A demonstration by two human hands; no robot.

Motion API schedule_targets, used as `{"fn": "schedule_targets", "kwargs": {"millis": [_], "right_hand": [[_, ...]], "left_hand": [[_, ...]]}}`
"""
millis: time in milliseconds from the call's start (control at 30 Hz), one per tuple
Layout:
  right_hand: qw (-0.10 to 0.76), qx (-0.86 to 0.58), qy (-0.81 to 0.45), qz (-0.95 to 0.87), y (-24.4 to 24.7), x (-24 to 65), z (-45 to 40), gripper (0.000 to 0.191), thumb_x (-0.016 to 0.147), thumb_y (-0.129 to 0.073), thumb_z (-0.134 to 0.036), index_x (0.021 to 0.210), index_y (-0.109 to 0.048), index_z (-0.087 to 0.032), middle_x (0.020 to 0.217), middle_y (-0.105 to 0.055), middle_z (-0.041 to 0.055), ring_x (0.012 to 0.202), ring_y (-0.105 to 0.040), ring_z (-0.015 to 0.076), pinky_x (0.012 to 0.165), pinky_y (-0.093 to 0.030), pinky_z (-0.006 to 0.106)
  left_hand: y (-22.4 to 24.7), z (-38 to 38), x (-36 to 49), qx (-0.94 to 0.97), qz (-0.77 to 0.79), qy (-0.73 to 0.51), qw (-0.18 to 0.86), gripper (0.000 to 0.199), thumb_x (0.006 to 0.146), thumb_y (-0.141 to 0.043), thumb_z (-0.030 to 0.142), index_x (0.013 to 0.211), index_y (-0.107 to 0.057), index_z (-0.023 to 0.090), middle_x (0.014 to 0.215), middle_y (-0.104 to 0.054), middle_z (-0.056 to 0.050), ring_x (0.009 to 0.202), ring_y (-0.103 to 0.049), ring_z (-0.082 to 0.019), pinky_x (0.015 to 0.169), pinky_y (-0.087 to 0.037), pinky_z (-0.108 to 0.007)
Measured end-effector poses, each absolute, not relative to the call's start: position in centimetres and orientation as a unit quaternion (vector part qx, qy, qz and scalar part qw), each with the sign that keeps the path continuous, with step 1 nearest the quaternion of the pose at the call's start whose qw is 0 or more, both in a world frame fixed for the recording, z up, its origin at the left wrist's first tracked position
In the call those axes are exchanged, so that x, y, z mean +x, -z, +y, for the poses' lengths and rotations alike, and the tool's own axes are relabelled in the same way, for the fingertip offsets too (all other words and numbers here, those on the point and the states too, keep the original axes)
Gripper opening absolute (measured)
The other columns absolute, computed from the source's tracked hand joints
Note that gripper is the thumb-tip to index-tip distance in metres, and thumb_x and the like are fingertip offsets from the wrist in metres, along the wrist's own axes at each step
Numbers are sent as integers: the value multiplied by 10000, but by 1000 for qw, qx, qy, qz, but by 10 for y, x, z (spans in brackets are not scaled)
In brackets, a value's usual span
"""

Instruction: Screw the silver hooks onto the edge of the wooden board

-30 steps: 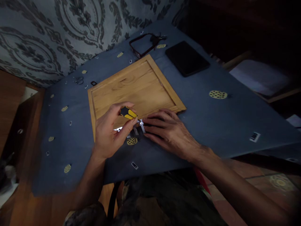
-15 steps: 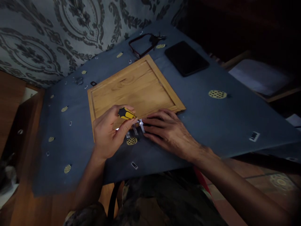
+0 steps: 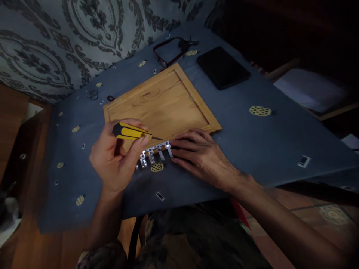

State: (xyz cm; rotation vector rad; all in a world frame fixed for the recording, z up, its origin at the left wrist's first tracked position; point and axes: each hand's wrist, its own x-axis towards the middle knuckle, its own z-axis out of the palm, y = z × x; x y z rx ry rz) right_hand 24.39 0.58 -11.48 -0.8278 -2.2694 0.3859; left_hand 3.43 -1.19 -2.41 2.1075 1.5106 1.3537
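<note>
A yellow and black screwdriver (image 3: pixel 130 132) is held in my left hand (image 3: pixel 117 157), its thin shaft pointing right above the lower edge of a framed wooden board (image 3: pixel 157 102). Along that edge lies a shiny metal rack with several hooks (image 3: pixel 152 155), which hang over the edge toward me. My left hand hides part of its left end. My right hand (image 3: pixel 200 155) rests over the board's lower right edge, fingers slightly spread, its fingertips at the rack's right end. Whether they press on the metal is unclear.
The board lies on a blue patterned cloth (image 3: pixel 238 149). Beyond it are a dark strap with keys (image 3: pixel 183 45) and a black tablet-like object (image 3: pixel 223 67). At the back left sit a small black ring-like piece (image 3: pixel 110 98) and a small metal item (image 3: pixel 92 95).
My left hand has moved left with the screwdriver, whose shaft now shows away from the rack's right end. More of the hooks are visible. My right hand has stayed in place.
</note>
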Motion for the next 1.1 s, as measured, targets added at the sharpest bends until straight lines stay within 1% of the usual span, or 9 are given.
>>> {"fn": "schedule_targets", "kwargs": {"millis": [100,233,400,533,600,733,867,1100], "right_hand": [[342,-314,-141,-874,115,244,6,223,1002,-567,-302,1082,-763,-233,1193,-762,45,1138,-641,251,1035,-448,489],[340,-315,-139,-875,116,244,6,217,1002,-568,-305,1078,-764,-249,1183,-766,34,1129,-641,250,1038,-443,488],[347,-311,-128,-875,117,243,6,220,1004,-565,-301,1065,-762,-224,1173,-769,29,1129,-637,249,1032,-449,477],[344,-313,-135,-875,116,243,6,216,1003,-563,-296,1080,-762,-264,1164,-772,29,1129,-643,243,1023,-454,488],[344,-313,-137,-875,116,243,6,217,1003,-562,-292,1083,-762,-265,1164,-772,32,1130,-645,244,1023,-455,495],[344,-312,-140,-875,116,244,6,217,1003,-563,-292,1086,-761,-259,1175,-768,31,1133,-642,246,1021,-455,496],[343,-315,-142,-873,115,244,6,211,997,-572,-285,1082,-764,-268,1169,-770,36,1131,-642,250,1016,-452,504],[345,-311,-132,-876,116,243,6,212,1000,-569,-291,1052,-767,-234,1177,-767,47,1118,-646,246,1009,-460,484]], "left_hand": [[28,-11,36,711,511,-472,108,130,890,-734,286,1007,-678,274,943,-719,13,861,-705,-158,783,-576,-345],[36,-9,37,723,515,-443,124,168,889,-740,308,1038,-671,272,952,-721,10,878,-707,-152,795,-585,-319],[39,-8,37,734,504,-438,124,156,902,-721,297,1035,-656,249,958,-716,4,891,-699,-148,813,-588,-309],[40,-7,38,738,509,-424,130,161,905,-715,307,1040,-655,241,959,-723,-11,878,-694,-155,801,-586,-318],[41,-6,38,741,507,-421,133,159,907,-710,299,1044,-652,244,964,-726,-14,884,-694,-159,805,-584,-323],[42,-5,38,753,493,-418,125,152,910,-704,267,1050,-648,248,965,-727,-2,893,-697,-149,825,-574,-313],[40,-4,38,764,490,-407,106,157,900,-720,281,1033,-648,240,947,-727,3,860,-695,-145,798,-568,-305],[38,-3,40,772,477,-411,89,200,849,-779,263,984,-634,238,882,-693,31,825,-678,-120,771,-541,-266]]}}
